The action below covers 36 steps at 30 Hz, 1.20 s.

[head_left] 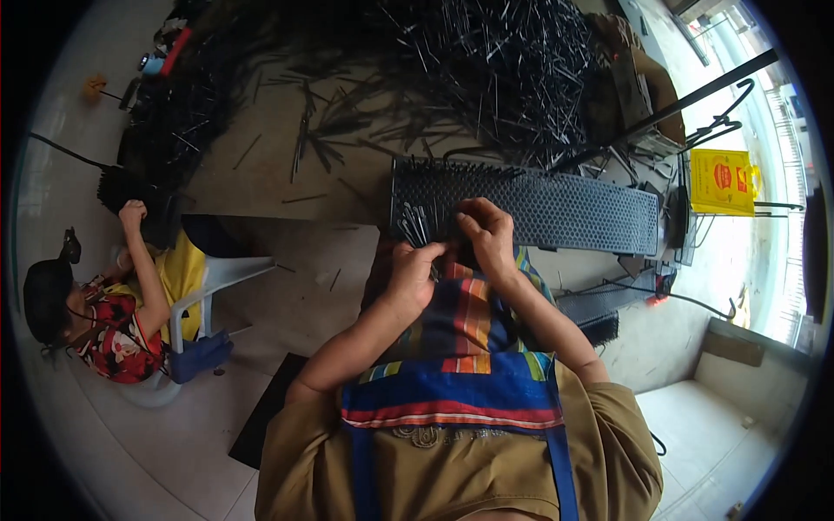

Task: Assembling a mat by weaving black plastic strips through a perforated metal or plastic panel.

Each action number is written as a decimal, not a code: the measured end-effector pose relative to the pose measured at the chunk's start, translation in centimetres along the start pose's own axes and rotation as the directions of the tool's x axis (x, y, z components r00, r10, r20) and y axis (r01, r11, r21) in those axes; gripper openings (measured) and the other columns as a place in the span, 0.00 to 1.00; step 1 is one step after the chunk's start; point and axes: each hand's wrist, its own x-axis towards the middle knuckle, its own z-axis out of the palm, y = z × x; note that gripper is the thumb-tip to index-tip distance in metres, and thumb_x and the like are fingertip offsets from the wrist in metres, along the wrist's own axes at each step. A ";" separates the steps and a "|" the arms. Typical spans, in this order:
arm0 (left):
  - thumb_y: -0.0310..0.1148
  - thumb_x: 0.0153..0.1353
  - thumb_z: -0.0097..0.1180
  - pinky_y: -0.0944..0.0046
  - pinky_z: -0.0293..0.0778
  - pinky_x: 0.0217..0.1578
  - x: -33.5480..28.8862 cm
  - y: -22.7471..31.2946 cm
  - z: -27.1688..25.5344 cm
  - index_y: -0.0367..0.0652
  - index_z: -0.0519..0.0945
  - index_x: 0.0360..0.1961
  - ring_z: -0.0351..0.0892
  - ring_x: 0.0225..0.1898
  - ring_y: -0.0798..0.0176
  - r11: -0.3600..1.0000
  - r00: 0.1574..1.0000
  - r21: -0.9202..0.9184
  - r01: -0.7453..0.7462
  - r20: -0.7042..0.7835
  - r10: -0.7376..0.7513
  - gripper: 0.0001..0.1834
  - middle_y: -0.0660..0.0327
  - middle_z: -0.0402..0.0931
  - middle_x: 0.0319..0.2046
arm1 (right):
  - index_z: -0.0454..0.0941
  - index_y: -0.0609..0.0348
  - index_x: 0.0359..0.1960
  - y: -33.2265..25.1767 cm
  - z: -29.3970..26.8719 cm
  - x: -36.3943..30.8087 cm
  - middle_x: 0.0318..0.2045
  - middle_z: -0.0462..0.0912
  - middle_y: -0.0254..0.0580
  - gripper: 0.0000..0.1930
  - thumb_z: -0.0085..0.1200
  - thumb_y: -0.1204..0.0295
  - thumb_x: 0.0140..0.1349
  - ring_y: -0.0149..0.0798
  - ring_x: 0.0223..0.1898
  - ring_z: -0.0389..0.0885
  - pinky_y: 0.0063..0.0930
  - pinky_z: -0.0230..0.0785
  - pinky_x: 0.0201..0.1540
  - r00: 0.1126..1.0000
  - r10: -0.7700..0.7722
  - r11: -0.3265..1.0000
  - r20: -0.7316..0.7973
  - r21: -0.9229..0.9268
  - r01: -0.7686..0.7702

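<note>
My left hand [417, 273] is closed round a bundle of thin dark rods [415, 224] whose shiny ends fan upward. Just right of it, my right hand [488, 234] has its thumb and fingers pinched together over the near edge of a long dark panel [582, 213] full of small holes. Whatever lies in that pinch is too small to make out. Similar dark pieces [460, 168] stick up in a row along the panel's far left edge.
A large heap of black strips [512, 69] covers the table [261, 178] beyond the panel. At the right are a cardboard box [651, 91], a slanting black bar [678, 106] and a yellow bag [723, 181]. A co-worker [122, 313] sits at the left in a grey chair [217, 282].
</note>
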 end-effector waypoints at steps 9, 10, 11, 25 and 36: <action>0.14 0.51 0.56 0.67 0.78 0.30 0.9 -1.0 -1.6 0.32 0.83 0.35 0.84 0.30 0.62 0.993 0.995 0.105 0.046 0.081 -0.055 0.11 0.56 0.84 0.33 | 0.76 0.63 0.36 0.7 -0.6 -0.1 0.24 0.77 0.30 0.05 0.56 0.81 0.58 0.21 0.21 0.69 0.17 0.62 0.24 0.967 0.244 0.947 0.072 0.199 -0.253; 0.13 0.51 0.55 0.65 0.81 0.34 0.8 -0.9 -1.5 0.31 0.83 0.34 0.85 0.32 0.61 0.994 0.994 0.086 0.062 0.081 -0.069 0.10 0.54 0.83 0.34 | 0.76 0.63 0.36 0.6 -0.7 0.1 0.23 0.77 0.29 0.06 0.57 0.81 0.58 0.21 0.21 0.69 0.16 0.62 0.24 0.968 0.240 0.948 0.073 0.197 -0.250; 0.13 0.51 0.55 0.65 0.81 0.34 0.8 -0.8 -1.3 0.31 0.83 0.34 0.85 0.32 0.61 0.994 0.994 0.080 0.070 0.077 -0.076 0.10 0.54 0.83 0.34 | 0.76 0.63 0.37 0.5 -0.7 0.3 0.23 0.78 0.29 0.07 0.59 0.82 0.57 0.21 0.21 0.70 0.16 0.62 0.24 0.969 0.235 0.950 0.075 0.195 -0.246; 0.17 0.56 0.55 0.63 0.79 0.31 2.4 0.5 -0.9 0.37 0.80 0.35 0.83 0.28 0.60 1.000 0.997 0.000 -0.015 -0.082 0.015 0.07 0.55 0.82 0.29 | 0.75 0.61 0.38 -0.6 0.8 5.3 0.27 0.82 0.32 0.08 0.59 0.83 0.58 0.21 0.26 0.77 0.16 0.70 0.30 0.856 -0.458 0.875 -0.241 -0.295 0.385; 0.16 0.55 0.54 0.62 0.80 0.32 2.4 0.2 -1.9 0.35 0.78 0.32 0.83 0.27 0.59 0.999 0.999 -0.047 -0.004 -0.047 0.002 0.05 0.53 0.82 0.28 | 0.77 0.60 0.36 -1.1 1.5 5.3 0.26 0.82 0.37 0.07 0.60 0.81 0.56 0.26 0.25 0.80 0.20 0.71 0.30 0.808 -0.581 0.752 -0.097 -0.442 0.488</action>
